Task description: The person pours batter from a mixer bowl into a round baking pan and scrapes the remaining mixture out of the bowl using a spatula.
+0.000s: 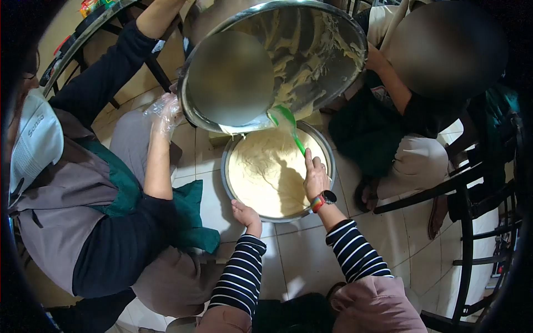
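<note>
With the left hand (247,218) at the round pan (225,169), grip unclear, the right hand (316,178), clasping a green spatula (287,123), seemingly scrapes batter (258,172), needing the mixing bowl (341,69) steady.

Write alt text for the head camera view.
The wearer's right hand works a green spatula at the lip of a large tilted metal bowl, above a round metal pan of pale batter; their left hand is at the pan's rim. Co-workers support the bowl.
</note>
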`<state>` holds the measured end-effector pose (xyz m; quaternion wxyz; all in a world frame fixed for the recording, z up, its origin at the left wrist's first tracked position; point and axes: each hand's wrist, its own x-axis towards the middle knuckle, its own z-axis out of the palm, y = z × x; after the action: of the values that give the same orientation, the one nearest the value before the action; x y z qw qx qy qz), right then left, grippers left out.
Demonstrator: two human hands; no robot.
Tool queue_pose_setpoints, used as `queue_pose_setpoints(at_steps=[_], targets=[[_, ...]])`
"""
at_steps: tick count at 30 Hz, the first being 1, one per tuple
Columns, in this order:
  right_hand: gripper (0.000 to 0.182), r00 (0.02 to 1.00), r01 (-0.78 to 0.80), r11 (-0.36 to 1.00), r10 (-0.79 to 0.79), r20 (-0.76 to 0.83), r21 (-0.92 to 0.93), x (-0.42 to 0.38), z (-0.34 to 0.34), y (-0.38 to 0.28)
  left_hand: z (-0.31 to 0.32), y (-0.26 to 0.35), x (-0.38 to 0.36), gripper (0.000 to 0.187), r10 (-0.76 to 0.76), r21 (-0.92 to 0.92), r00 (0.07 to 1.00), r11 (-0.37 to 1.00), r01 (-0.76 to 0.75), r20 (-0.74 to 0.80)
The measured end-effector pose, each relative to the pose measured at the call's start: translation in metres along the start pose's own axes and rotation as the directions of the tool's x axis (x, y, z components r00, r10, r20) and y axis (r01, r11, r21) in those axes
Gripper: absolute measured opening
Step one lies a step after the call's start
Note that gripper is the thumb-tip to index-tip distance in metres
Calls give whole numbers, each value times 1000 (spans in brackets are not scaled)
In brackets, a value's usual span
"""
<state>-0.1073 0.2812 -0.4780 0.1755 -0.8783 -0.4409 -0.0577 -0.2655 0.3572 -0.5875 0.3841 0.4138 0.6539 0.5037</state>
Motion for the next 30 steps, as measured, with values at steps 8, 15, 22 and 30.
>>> queue_pose_setpoints(at_steps=[8, 15, 22, 30], targets=[[50, 996, -58, 998, 56, 66, 35, -63, -36, 3, 2, -1, 1, 52, -27, -104, 996, 994, 35, 82], [43, 919, 87, 994, -107, -380, -70, 62, -123, -36, 3, -18, 9, 56, -47, -65, 993, 996, 54, 112], [29, 949, 74, 979, -128, -288, -190, 265, -173, -54, 0, -7, 3, 52, -87, 96, 989, 992, 76, 116], [24, 995, 44, 999, -43, -93, 3, 260, -89, -53, 2, 1, -1, 49, -69, -64, 995, 995, 74, 75]])
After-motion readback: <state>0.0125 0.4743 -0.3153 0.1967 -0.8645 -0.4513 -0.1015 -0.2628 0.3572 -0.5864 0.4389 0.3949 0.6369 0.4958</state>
